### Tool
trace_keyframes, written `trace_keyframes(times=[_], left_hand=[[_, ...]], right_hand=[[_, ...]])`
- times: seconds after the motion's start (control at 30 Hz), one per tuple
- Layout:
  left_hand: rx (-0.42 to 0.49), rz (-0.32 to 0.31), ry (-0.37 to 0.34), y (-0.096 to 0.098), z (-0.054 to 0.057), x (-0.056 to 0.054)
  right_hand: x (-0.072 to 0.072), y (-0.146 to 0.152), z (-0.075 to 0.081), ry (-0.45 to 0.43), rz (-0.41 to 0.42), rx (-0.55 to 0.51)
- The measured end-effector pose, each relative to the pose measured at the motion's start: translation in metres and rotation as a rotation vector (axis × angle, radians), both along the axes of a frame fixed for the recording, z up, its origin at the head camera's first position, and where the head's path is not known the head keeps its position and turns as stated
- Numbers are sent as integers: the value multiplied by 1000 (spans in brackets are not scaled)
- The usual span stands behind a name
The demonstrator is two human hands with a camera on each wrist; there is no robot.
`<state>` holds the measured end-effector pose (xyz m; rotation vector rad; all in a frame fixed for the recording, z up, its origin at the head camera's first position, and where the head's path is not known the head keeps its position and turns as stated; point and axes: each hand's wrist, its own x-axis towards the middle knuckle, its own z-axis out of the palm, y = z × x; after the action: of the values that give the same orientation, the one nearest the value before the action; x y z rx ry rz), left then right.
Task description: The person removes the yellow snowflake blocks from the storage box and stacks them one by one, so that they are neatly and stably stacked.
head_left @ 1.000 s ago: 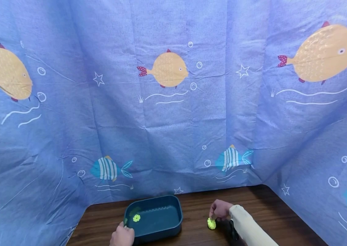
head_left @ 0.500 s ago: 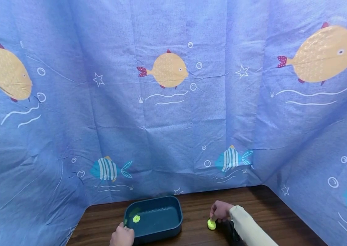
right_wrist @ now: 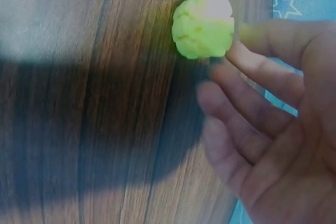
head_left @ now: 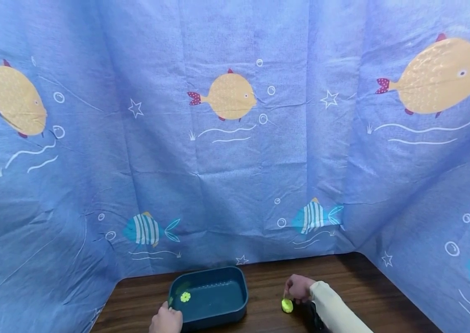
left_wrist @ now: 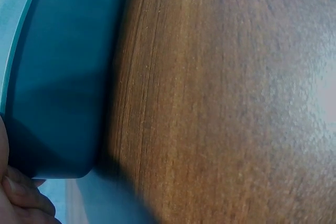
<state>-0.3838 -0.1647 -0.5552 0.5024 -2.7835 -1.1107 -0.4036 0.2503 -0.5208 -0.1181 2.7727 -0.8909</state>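
A deep teal rectangular basin [head_left: 212,320] stands on the left part of the table. My left hand [head_left: 166,320] grips its near left corner; in the left wrist view curled fingers [left_wrist: 29,198] show beside the basin's outer wall [left_wrist: 63,77]. Inside the basin, toward the left, lies a small yellow-green flower-shaped piece [head_left: 185,297]. To the right of the basin, my right hand [head_left: 299,287] pinches a lumpy, round yellow-green piece [right_wrist: 202,27] at its edge with thumb and index fingertips. The other fingers are loosely bent. Whether that piece touches the table cannot be told.
The dark brown wooden table [head_left: 264,277] carries the basin and extends to the right of it. A blue curtain [head_left: 226,194] with printed fish hangs around the table's back and sides. A black object [head_left: 317,319] sits under the right sleeve [head_left: 335,305].
Both hands, the basin and the yellow-green pieces keep practically the same places. The head view has shifted very slightly.
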Motion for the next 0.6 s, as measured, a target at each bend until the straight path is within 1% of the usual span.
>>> trace_keyframes(times=[0.1,0.17,0.27,0.33,0.47,0.57,0.6], left_hand=[[-1,-5,-11,-1,1,0],[-4,-5,-16,-2,1,0],[-6,-8,-24,-2,1,1],[-9,-14,-29,-1,2,1],[-16,-17,-42,0,3,2],[-17,-12,-43,1,5,2],[-14,-10,-41,1,5,2]], right_hand=[[-11,-5,-4,114,14,23],[-18,-12,-5,212,29,26],[-30,-31,-1,333,53,30],[-35,-49,3,382,71,20],[-42,-94,8,447,135,2],[-44,-132,9,442,215,8],[-44,-145,9,426,242,17]])
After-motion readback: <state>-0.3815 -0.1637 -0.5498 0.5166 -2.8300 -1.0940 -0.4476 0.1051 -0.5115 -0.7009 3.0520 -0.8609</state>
